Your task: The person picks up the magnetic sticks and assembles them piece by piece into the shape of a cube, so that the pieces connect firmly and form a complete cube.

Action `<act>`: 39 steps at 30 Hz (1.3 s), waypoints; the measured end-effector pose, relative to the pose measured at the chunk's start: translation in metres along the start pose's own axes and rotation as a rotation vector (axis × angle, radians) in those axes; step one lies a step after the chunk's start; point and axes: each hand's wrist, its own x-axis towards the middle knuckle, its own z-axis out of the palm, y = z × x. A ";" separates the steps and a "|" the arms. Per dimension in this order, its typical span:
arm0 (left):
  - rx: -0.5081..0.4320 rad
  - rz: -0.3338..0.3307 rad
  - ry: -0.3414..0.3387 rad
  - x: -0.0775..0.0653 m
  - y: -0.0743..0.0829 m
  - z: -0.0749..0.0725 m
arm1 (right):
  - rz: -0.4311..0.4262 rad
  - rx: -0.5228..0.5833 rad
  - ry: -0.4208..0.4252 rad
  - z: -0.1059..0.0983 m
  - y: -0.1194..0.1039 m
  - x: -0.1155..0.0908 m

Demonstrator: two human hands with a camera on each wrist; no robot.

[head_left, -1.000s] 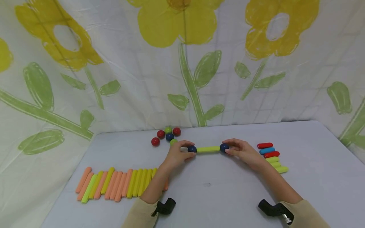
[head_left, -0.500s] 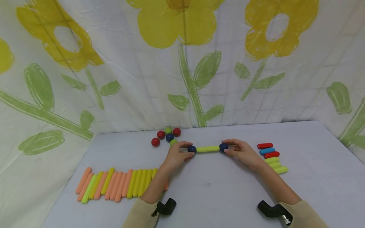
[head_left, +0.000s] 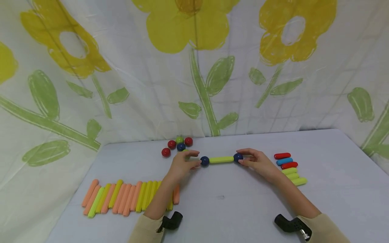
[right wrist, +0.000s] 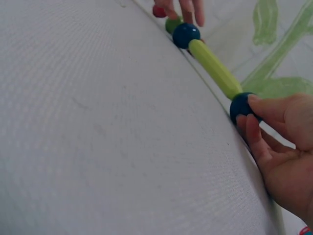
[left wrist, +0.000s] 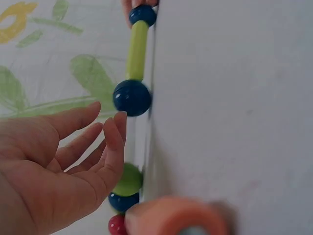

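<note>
A yellow-green rod (head_left: 221, 160) lies crosswise in mid-table, joined to a dark blue ball at each end. My right hand (head_left: 259, 164) pinches the right blue ball (right wrist: 243, 106) between thumb and fingers. Beside the left blue ball (left wrist: 132, 98) is my left hand (head_left: 181, 165), its thumb and fingers spread apart. In the left wrist view a small gap separates those fingertips from the ball. Part of the right ball is hidden by the fingers that hold it.
Behind my left hand sit several loose balls, among them a red ball (head_left: 165, 152). A row of orange and yellow rods (head_left: 121, 197) lies front left, partly under my left forearm. Shorter red, blue and yellow-green rods (head_left: 284, 161) lie right. A flower-printed curtain (head_left: 146, 101) hangs behind.
My left hand has let go of the left blue ball and drawn back a little to the left. The right hand keeps its pinch, and the rod has barely moved.
</note>
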 end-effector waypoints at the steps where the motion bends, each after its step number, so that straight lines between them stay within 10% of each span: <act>1: -0.022 -0.002 0.012 0.000 0.000 -0.003 | 0.002 0.001 0.001 0.000 0.000 0.000; 13: -0.018 0.032 0.221 0.006 -0.004 -0.032 | -0.003 -0.009 0.006 0.001 -0.001 -0.001; 23: 0.177 0.026 0.093 0.001 -0.009 -0.030 | 0.000 -0.003 0.008 0.001 -0.001 -0.001; 39: 0.204 -0.007 0.039 -0.008 0.001 -0.027 | 0.000 -0.001 0.010 0.001 -0.001 -0.001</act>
